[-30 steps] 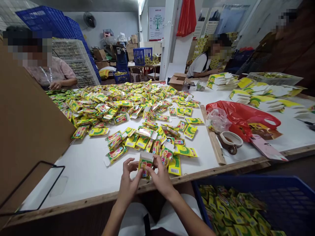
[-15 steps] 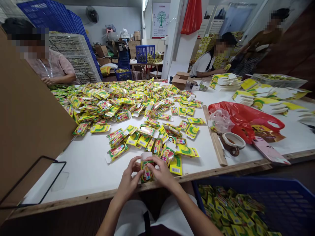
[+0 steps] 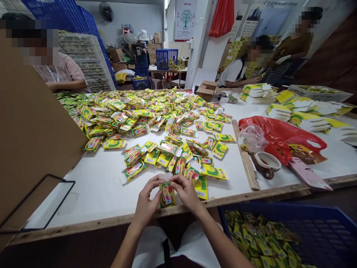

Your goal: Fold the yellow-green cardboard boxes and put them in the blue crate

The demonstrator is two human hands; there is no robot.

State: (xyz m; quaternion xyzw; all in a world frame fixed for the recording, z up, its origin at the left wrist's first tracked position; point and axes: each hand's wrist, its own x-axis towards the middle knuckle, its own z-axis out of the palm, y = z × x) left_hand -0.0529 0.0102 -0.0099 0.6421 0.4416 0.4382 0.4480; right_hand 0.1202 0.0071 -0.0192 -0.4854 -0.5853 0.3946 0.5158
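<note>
Between my two hands, at the table's front edge, stands a small green and yellow cardboard box (image 3: pixel 167 195) with a white flap at its top. My left hand (image 3: pixel 149 195) grips the box's left side, thumb on the front and fingers curled at the upper edge. At the upper right corner, my right hand (image 3: pixel 185 191) pinches the box by the flap with thumb and forefinger. Just beyond lies a loose heap of similar small boxes (image 3: pixel 167 148), several with white end flaps sticking out.
A larger pile of boxes (image 3: pixel 131 111) covers the table's back. Right are a wooden strip (image 3: pixel 247 160), a mug (image 3: pixel 266 165), a red bag (image 3: pixel 281 130) and a pink phone (image 3: pixel 308 172). A blue crate (image 3: pixel 326 227) of boxes stands below. Cardboard (image 3: pixel 36 123) blocks the left. Co-workers sit beyond.
My right thumb has drawn back from the box's front to its upper right corner, showing more of the printed face. The white flap stands less upright. My left hand stays on the box.
</note>
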